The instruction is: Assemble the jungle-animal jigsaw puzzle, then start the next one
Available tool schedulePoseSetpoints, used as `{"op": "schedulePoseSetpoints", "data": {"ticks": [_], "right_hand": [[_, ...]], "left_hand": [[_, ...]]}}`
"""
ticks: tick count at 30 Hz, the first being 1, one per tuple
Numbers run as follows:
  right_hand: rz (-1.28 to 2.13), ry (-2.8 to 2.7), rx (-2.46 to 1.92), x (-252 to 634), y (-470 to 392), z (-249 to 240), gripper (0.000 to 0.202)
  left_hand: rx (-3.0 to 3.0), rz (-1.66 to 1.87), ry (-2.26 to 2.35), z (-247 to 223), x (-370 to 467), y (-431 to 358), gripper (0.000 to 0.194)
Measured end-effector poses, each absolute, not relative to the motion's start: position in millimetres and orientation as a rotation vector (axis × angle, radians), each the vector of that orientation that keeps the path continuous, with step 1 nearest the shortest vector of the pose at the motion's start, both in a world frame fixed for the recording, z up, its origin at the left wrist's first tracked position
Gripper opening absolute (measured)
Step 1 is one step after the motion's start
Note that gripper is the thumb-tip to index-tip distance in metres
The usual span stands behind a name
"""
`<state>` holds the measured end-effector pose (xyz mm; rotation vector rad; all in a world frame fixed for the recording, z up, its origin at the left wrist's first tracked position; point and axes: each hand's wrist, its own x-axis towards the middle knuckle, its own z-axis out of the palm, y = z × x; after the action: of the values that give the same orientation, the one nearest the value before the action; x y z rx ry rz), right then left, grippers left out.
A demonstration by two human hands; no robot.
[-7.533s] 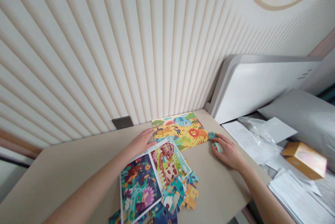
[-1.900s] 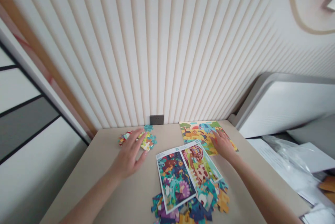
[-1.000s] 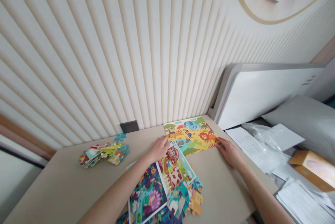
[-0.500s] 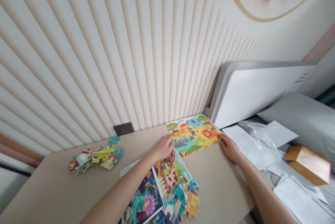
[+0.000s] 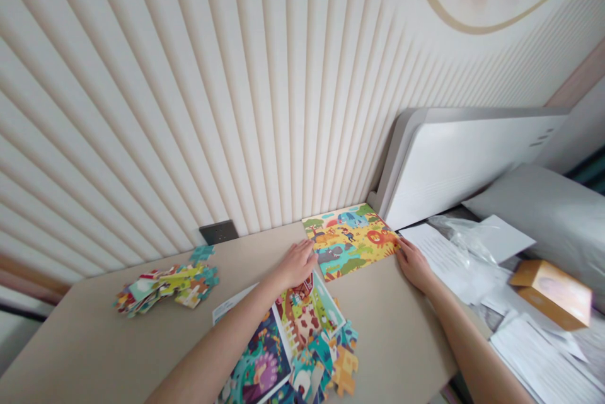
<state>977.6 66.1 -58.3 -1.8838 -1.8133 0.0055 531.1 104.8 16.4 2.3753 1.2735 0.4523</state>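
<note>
A yellow picture sheet (image 5: 352, 241) printed with a lion, a hippo and an elephant lies at the table's back right corner, against the wall. My left hand (image 5: 297, 263) grips its left edge, fingers close together. At the opposite edge, my right hand (image 5: 413, 260) has its fingertips closed on the sheet beside the lion. Below my left hand lies a farm picture (image 5: 309, 316) with a cow. A dark blue picture card (image 5: 265, 360) is partly covered by my left forearm. Loose jigsaw pieces (image 5: 345, 369) are heaped over the lower edge of the farm picture.
Another heap of jigsaw pieces (image 5: 165, 287) lies on the left of the beige table (image 5: 127, 353), near a black wall socket (image 5: 218, 231). To the right are a white headboard (image 5: 467, 164), papers (image 5: 534, 353), clear plastic and an orange box (image 5: 553, 294). A ribbed wall stands behind.
The camera view has shifted slightly. Both hands stay at the two edges of the picture sheet, with hardly any movement.
</note>
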Motion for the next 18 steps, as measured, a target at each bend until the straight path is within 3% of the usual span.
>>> {"op": "schedulePoseSetpoints", "data": {"ticks": [7, 11, 14, 18], "right_hand": [[-0.006, -1.774, -1.868, 967.6, 63.7, -49.5, 0.05], [-0.037, -1.7, -1.836, 955.1, 53.7, -30.3, 0.052], [-0.082, -1.627, -1.771, 934.9, 40.9, -7.2, 0.052], [-0.02, -1.704, -1.573, 868.0, 30.4, 29.3, 0.048]], "left_hand": [[2.442, 0.522, 1.287, 21.1, 536.1, 106.8, 0.037], [2.476, 0.515, 1.29, 35.5, 529.0, 91.8, 0.047], [2.538, 0.575, 1.262, 60.3, 494.4, 62.0, 0.052], [2.681, 0.799, 1.274, 94.2, 397.9, 13.1, 0.046]]}}
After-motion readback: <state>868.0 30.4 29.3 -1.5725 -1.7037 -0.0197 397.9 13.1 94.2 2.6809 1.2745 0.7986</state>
